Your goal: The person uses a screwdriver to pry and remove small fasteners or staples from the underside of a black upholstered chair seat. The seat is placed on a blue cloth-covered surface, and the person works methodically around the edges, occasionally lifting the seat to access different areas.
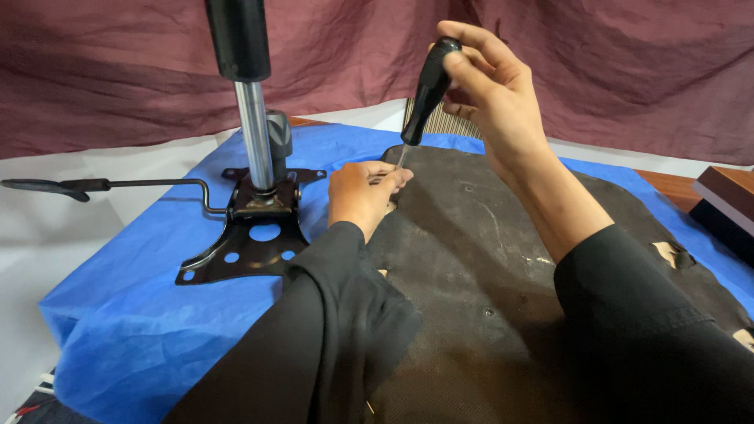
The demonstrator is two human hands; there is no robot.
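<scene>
Right hand grips screwdriver upright; left hand pinches its tip at seat underside far edge.

Left hand is lowered, knuckles up, fingers curled and pinched together at the tips. Right hand is raised above it, wrist bent, fingers wrapped in a closed grip. Both forearms extend forward in black sleeves, pushed back from the right wrist.

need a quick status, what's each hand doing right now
Left hand: fingers pinched at the screwdriver tip on the seat underside.
Right hand: closed on the screwdriver handle.
</scene>
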